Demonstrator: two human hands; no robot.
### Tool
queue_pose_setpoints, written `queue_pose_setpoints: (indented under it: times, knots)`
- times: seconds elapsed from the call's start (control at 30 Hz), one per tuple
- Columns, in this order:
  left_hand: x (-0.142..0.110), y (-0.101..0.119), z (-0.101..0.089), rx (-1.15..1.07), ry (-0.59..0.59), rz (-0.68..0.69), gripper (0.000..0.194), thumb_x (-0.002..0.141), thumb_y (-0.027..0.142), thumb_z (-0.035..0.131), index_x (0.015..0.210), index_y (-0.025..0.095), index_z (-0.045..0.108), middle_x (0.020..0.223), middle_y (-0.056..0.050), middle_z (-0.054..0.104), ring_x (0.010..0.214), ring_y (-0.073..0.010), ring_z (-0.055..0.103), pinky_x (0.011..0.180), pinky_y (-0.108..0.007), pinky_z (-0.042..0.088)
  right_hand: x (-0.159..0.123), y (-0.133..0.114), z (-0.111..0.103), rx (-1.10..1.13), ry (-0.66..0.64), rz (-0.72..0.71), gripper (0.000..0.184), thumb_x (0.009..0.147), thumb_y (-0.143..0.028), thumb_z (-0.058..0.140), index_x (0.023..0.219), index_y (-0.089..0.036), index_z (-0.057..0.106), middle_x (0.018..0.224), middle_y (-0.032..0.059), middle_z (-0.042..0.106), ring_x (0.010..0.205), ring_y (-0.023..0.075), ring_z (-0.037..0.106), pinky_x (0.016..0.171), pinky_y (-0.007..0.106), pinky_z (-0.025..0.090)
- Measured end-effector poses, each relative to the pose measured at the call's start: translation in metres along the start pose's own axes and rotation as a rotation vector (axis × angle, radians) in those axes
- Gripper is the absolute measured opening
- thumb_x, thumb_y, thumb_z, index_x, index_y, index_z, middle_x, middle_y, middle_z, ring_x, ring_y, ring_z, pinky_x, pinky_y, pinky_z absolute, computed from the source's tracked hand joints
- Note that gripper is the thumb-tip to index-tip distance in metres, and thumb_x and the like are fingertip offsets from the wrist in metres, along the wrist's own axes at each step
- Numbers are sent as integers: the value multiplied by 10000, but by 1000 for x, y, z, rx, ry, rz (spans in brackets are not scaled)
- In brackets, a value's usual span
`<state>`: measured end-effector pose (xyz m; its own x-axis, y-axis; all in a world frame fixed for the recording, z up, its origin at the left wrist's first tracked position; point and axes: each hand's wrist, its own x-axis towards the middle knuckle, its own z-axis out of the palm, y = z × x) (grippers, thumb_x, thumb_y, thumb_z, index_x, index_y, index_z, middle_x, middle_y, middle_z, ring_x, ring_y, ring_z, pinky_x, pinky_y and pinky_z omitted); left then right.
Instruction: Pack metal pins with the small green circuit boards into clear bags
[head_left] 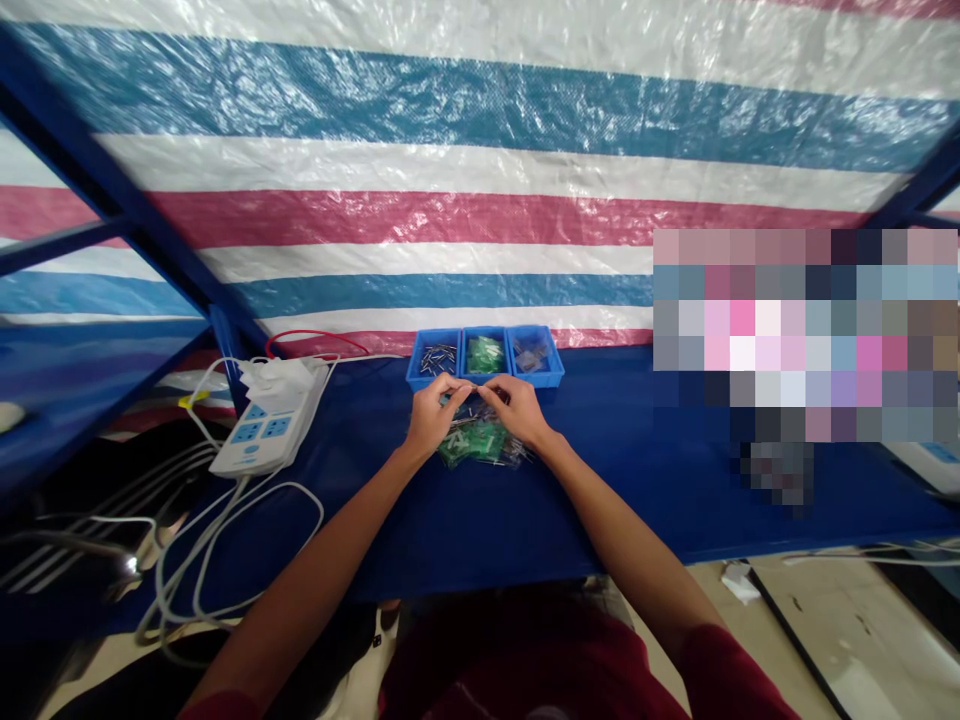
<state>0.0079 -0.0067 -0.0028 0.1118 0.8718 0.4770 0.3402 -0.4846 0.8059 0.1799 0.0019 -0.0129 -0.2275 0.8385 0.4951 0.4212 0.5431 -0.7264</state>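
Note:
My left hand (pixel 433 412) and my right hand (pixel 519 408) meet fingertip to fingertip above the table. Both are closed in a pinch, and whatever is between the fingers is too small to make out. Below them lies a loose pile of small green packets (pixel 480 442) mixed with thin metallic pieces and clear plastic. Just beyond stand three joined blue bins. Slim metallic pieces lie in the left bin (pixel 421 382), green packets in the middle bin (pixel 484 380), and small greyish clear packets in the right bin (pixel 541 380).
A white power strip (pixel 247 455) with crumpled white paper (pixel 279 382) on it lies to the left, with looping white cables (pixel 206 540). Behind the blue table (pixel 630 480) hangs a striped plastic sheet (pixel 450 215). A pixelated block covers the right side.

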Motion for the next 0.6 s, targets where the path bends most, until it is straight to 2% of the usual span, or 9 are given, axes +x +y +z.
queue_pose_setpoints:
  times: [0.1, 0.23, 0.37, 0.5, 0.6]
  knots:
    - [-1, -2, 0, -51, 0, -20, 257, 864, 439, 593, 827, 185, 607, 943, -70, 728, 882, -203, 685, 775, -319, 542, 0, 1, 0, -16, 28, -22, 284, 915, -418, 513, 842, -188, 662, 756, 35, 634, 636, 149, 531, 629, 263, 405]
    - [-1, -1, 1, -121, 4, -30, 251, 892, 436, 552, 825, 196, 515, 953, -79, 727, 900, -210, 692, 767, -344, 558, 0, 2, -1, -67, 86, -12, 345, 938, -407, 460, 749, -187, 648, 701, 37, 621, 608, 155, 523, 617, 275, 396]
    - [0, 3, 1, -114, 14, -13, 249, 920, 422, 509, 827, 199, 449, 906, -73, 722, 786, -172, 695, 693, -292, 544, 0, 1, -1, -86, 137, 16, 390, 945, -428, 428, 737, -181, 647, 700, 45, 640, 609, 159, 536, 614, 279, 403]
    - [0, 4, -2, 13, 33, -2, 247, 917, 409, 515, 805, 190, 514, 681, 4, 655, 572, -113, 606, 602, -230, 487, 0, -5, -4, -107, 204, 0, 410, 949, -442, 411, 714, -187, 631, 663, 41, 631, 585, 155, 538, 595, 280, 400]
    - [0, 2, -4, 116, 75, 40, 240, 899, 395, 543, 817, 181, 614, 673, 8, 643, 599, -119, 585, 616, -227, 470, -3, -14, -8, -159, 379, -60, 442, 957, -456, 383, 663, -199, 590, 593, 39, 588, 536, 150, 514, 570, 295, 400]
